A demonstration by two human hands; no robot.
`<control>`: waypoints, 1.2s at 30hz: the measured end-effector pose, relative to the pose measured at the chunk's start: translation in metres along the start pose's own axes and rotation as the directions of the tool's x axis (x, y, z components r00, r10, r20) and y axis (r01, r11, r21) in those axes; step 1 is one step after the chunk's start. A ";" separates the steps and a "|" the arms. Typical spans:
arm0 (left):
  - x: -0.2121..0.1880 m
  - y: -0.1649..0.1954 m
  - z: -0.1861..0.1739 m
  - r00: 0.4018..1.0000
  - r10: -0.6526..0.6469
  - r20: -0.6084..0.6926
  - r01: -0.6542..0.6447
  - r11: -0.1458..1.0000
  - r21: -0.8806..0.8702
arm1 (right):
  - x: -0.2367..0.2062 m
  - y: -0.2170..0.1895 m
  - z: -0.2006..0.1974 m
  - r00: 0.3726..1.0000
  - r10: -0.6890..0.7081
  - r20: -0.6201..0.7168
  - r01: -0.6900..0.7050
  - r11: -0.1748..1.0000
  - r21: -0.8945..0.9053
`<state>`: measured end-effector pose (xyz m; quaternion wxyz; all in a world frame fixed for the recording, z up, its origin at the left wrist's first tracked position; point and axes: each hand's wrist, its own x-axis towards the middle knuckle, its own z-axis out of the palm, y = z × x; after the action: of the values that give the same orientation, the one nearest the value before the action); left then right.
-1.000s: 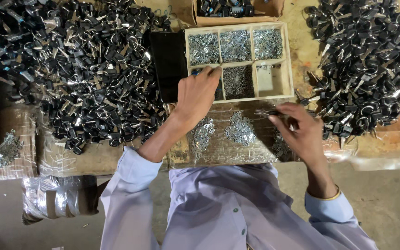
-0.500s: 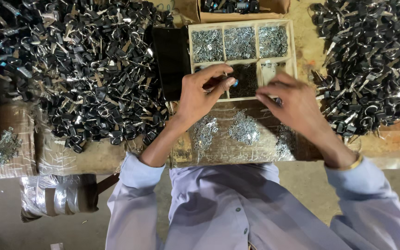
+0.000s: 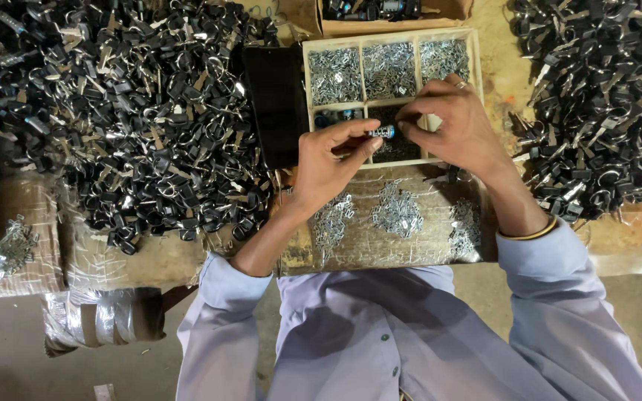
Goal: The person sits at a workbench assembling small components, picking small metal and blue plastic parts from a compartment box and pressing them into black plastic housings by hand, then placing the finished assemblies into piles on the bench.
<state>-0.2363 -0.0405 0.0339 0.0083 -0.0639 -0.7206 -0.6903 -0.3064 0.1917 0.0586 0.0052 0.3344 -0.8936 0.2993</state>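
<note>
Two hands meet over the front row of a wooden tray [image 3: 477, 96] split into compartments. The left hand [image 3: 328, 160] pinches a small metal piece [image 3: 381, 132] with a bluish end between thumb and forefinger, holding it just above the tray's front middle compartment. The right hand [image 3: 458, 122] comes in from the tray's right side, fingers curled, with its fingertips [image 3: 407, 125] touching the other end of the same piece; whether it truly grips the piece or only steadies it I cannot tell.

Three compartments along the back of the tray hold heaps of small silver parts [image 3: 389, 68]. The front compartments look darker, and their contents are partly hidden by the hands.

Just left of the tray lies a flat black slab [image 3: 276, 104]. Beyond that, further left of the tray, spreads a big pile of black and silver hardware [image 3: 113, 126]. A second pile of the same kind [image 3: 596, 96] lies to the right of the tray.

In front of the tray, nearer the person, a wrapped board [image 3: 380, 238] carries three small clusters of silver parts [image 3: 399, 212]. Behind the tray sits a cardboard box [image 3: 395, 15] with dark items inside.

Pale sleeves [image 3: 551, 275] cover both forearms, and a thin bangle [image 3: 533, 232] circles the right wrist.
</note>
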 end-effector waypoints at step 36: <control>-0.008 -0.001 0.005 0.998 0.046 -0.049 -0.040 0.992 0.119 | -0.012 -0.020 0.022 0.985 0.146 0.089 -0.159 0.590 0.791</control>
<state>-0.2284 -0.0362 0.0321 0.0456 -0.0609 -0.7582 -0.6476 -0.2808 0.1757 0.0487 -0.1763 0.2263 -0.6925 0.6619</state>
